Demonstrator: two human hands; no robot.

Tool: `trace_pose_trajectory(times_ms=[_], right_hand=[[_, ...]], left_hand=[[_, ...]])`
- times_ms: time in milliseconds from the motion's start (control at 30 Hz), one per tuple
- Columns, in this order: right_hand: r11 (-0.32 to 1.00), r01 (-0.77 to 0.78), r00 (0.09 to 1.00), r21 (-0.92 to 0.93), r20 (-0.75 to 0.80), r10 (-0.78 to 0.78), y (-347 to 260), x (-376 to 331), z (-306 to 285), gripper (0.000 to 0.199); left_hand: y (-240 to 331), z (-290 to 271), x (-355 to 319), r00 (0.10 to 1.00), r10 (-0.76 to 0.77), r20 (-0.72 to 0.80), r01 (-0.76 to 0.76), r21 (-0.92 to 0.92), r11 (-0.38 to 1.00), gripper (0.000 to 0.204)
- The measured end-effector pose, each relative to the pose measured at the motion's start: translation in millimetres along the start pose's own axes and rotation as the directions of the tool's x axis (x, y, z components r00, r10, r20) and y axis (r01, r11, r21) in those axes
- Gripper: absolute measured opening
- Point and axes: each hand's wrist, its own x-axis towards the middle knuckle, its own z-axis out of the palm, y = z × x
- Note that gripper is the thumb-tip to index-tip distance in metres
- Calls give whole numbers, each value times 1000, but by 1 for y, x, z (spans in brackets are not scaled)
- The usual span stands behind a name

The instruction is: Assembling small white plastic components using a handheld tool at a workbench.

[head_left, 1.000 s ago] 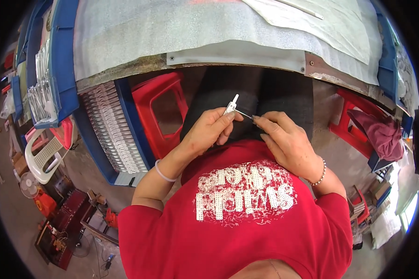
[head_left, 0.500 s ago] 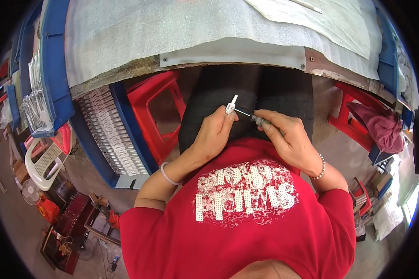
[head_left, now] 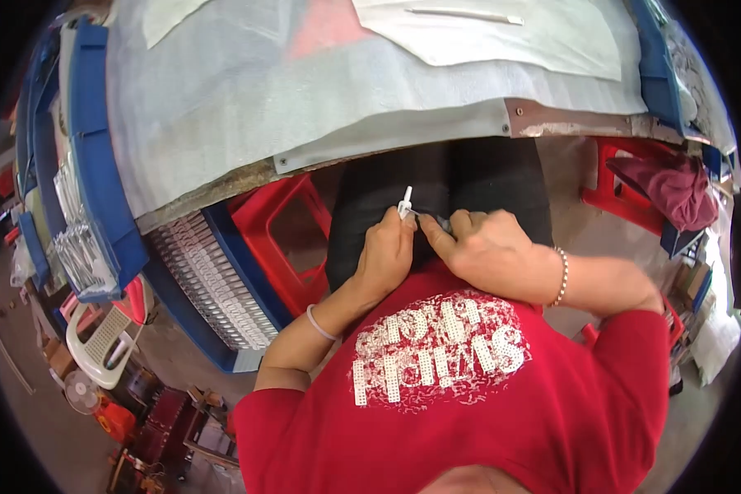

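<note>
Down on the left, a blue tray [head_left: 222, 272] stands tilted against the bench [head_left: 305, 107], packed with rows of small pale parts too fine to tell apart, and beside it sits a red stool [head_left: 284, 239]. Over the person's dark lap, the left hand [head_left: 387, 255] has its grip closed on a small white plastic piece [head_left: 404, 202], which sticks up just above the fingertips. The right hand [head_left: 482, 247] pinches a thin dark-handled tool [head_left: 436, 221] whose tip touches that piece, both hands pressed close together below the bench edge.
</note>
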Motion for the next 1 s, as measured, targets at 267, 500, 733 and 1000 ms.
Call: trace_pose_trajectory(times_ms=[267,500,733,1000], right_hand=[[425,-263,919,866,91,383,26,-10,33,30],[996,10,973,-91,232,12,10,2,-16,52],[854,-266,964,448,102,246,25,3,12,36],[566,-321,937,760,166,309,27,-8,6,34]], left_hand=[[0,10,7,997,61,-45,-56,97,994,15],[9,11,5,1000,-17,15,18,-19,1000,16],[0,10,8,998,15,-55,-11,74,997,15],[-3,14,10,990,74,-118,-84,-77,993,18]])
